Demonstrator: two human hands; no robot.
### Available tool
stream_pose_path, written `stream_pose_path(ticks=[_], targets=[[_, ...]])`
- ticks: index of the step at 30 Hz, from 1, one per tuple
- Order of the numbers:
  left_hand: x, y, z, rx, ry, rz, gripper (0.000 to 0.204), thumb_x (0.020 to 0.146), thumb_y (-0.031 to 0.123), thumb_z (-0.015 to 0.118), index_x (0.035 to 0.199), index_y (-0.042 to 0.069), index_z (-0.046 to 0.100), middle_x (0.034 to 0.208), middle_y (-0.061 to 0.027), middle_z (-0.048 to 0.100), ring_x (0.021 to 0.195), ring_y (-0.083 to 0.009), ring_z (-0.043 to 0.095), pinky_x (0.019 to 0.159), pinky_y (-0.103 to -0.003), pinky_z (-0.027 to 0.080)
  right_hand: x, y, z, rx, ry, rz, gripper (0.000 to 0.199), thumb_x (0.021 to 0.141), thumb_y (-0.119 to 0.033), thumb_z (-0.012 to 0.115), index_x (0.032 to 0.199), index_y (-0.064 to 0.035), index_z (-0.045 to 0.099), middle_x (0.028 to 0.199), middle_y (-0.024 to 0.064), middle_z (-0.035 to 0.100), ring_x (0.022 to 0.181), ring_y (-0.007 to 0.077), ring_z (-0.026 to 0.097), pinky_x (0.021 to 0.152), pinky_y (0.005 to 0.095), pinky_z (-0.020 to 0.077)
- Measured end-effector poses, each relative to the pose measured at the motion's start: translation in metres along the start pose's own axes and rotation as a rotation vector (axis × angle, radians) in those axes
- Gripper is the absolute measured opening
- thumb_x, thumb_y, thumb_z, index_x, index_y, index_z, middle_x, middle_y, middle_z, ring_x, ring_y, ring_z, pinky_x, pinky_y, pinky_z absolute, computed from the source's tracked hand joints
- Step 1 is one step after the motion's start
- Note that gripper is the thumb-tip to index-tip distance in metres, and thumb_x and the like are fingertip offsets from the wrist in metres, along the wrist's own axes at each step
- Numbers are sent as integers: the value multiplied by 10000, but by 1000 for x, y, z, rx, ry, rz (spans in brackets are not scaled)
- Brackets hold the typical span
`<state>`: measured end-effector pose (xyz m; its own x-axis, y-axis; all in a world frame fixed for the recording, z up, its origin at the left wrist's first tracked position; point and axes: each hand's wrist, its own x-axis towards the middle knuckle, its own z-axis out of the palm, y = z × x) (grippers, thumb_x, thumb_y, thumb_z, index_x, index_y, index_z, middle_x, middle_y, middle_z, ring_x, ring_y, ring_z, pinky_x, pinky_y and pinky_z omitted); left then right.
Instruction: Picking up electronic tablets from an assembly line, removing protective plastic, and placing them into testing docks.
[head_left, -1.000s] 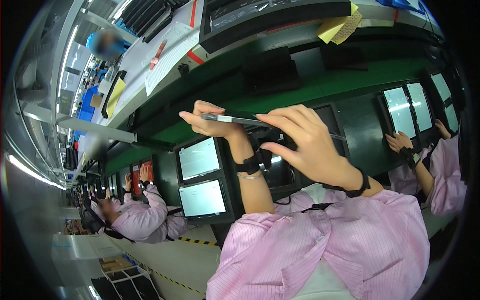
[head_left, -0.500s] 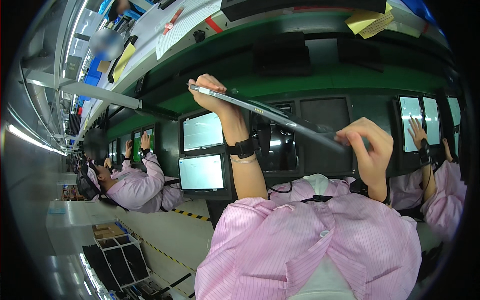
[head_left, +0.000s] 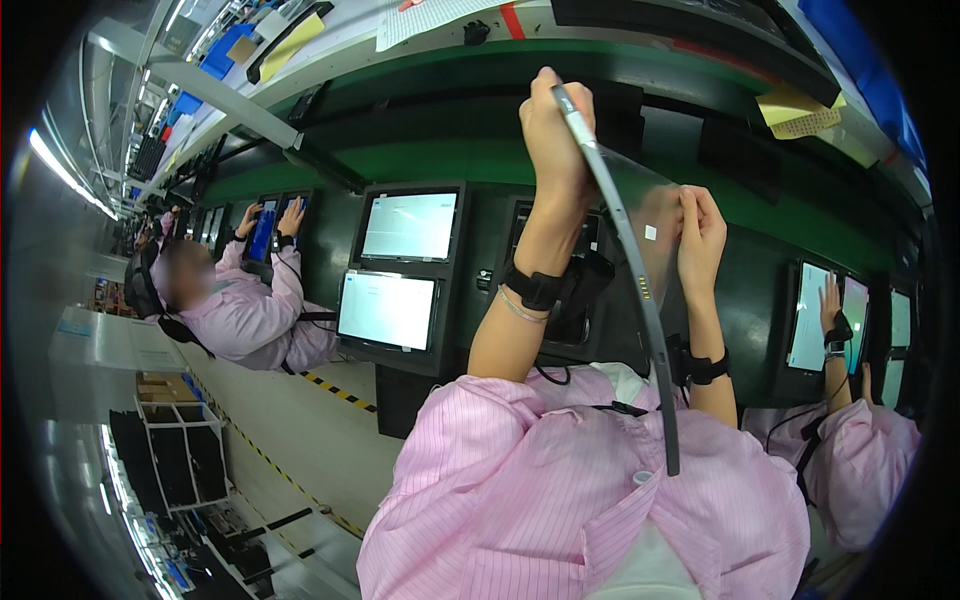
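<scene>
My left hand (head_left: pixel 558 135) is closed around the far end of a tablet (head_left: pixel 632 255), which is raised above the bench and seen almost edge-on. Its near end reaches back over my pink striped smock. On the tablet's right, a clear film (head_left: pixel 645 190) stands partly away from it, with a small white square on it. My right hand (head_left: pixel 703 235) pinches the film's edge between thumb and fingers. Both my wrists wear black straps. The tablet's faces are mostly hidden by the angle.
Two lit tablets (head_left: pixel 408 226) sit in black trays at left. Another tray (head_left: pixel 530 225) lies behind my left forearm. Co-workers in pink (head_left: pixel 240 300) handle tablets on either side. A shelf edge (head_left: pixel 540 28) with papers and yellow notes (head_left: pixel 800 115) runs across the far side.
The tablet has swung from a shallow slant to a steep one, its near end now toward my body. My left hand moved right and farther away. My right hand shifted left, and the film now shows.
</scene>
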<state>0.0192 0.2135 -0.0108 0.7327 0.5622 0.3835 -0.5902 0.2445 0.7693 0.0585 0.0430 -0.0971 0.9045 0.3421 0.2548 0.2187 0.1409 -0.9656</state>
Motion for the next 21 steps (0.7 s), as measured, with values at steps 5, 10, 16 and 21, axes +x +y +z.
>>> stream_pose_path(ticks=[5,10,16,21], targets=[[1,-5,6,78,106,35,557,951,308,259,447,94,360,408,-10,299,355,-104,261,352,-234,212,4,2,-1,-7,23,-7,250,945,-238,449,863,-35,570,476,-17,435,340,43,372,338,189,249],[31,-21,-40,-482,-627,256,436,925,291,360,576,58,478,512,-53,453,433,-156,435,384,-265,357,16,-26,-11,-59,-53,2,259,927,-265,480,883,-47,614,443,-49,368,329,17,283,324,186,199],[80,-51,-74,-839,-1113,742,101,893,215,523,913,128,569,882,-25,556,859,-176,505,816,-312,359,37,-78,1,-154,-198,-82,203,916,-190,504,873,-18,605,520,-49,454,411,4,331,382,177,239],[83,-36,-75,-778,-1146,827,103,888,201,535,928,111,563,899,-34,562,865,-172,520,806,-299,373,39,-101,17,-130,-210,-122,184,886,-129,535,777,5,600,523,-38,469,445,15,386,415,191,280]])
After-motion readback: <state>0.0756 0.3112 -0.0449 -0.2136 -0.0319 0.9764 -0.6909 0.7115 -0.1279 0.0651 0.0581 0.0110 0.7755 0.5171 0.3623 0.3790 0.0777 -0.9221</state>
